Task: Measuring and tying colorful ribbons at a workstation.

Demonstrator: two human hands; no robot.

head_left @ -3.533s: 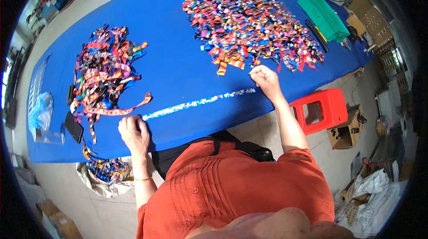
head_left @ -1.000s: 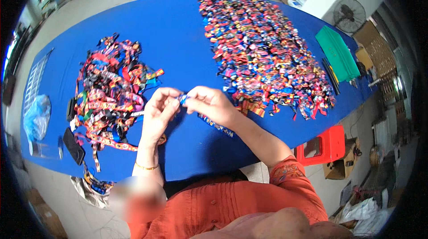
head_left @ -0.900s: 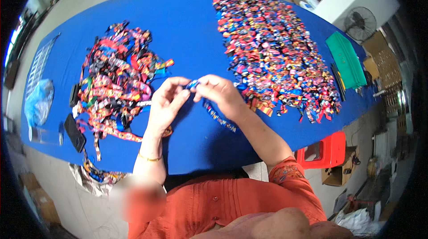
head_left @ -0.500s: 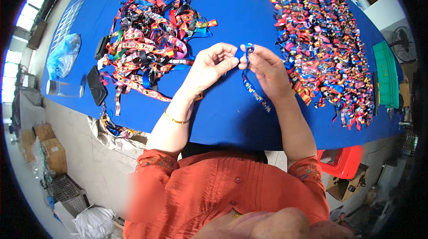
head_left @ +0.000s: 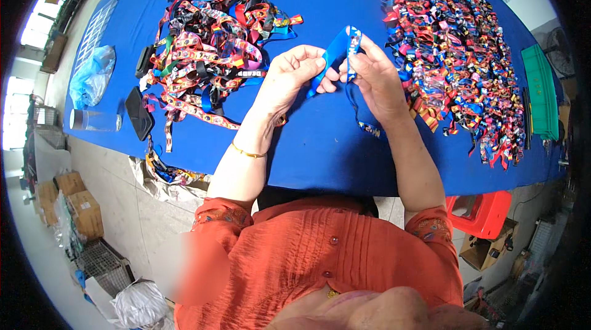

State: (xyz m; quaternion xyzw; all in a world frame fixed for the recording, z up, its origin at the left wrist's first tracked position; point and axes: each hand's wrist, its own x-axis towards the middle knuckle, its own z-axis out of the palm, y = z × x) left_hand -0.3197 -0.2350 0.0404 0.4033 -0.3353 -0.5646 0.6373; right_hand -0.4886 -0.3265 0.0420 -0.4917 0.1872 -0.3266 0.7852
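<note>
A blue printed ribbon strap [head_left: 336, 48] is stretched in a loop between my two hands over the table's middle. My left hand [head_left: 290, 73] pinches its plain blue side between thumb and fingers. On the other side, my right hand [head_left: 377, 80] grips the printed side, and a tail of the strap hangs below the fingers. To the left of my hands lies a loose, tangled heap of colourful printed straps [head_left: 203, 53]. At the right, many small bundled straps [head_left: 455, 65] are laid out in dense rows.
A blue cloth covers the table [head_left: 320, 157]. On its left side are a clear bottle [head_left: 95, 120], a black phone-like item [head_left: 139, 113], a blue plastic bag [head_left: 93, 77] and a white wire rack [head_left: 98, 22]. A green tray [head_left: 540, 93] sits at the right edge, with a red stool [head_left: 483, 214] below.
The strap has been drawn out into a taller, wider loop, its plain blue side now showing. My right hand has moved slightly right, and the hanging tail is shorter.
</note>
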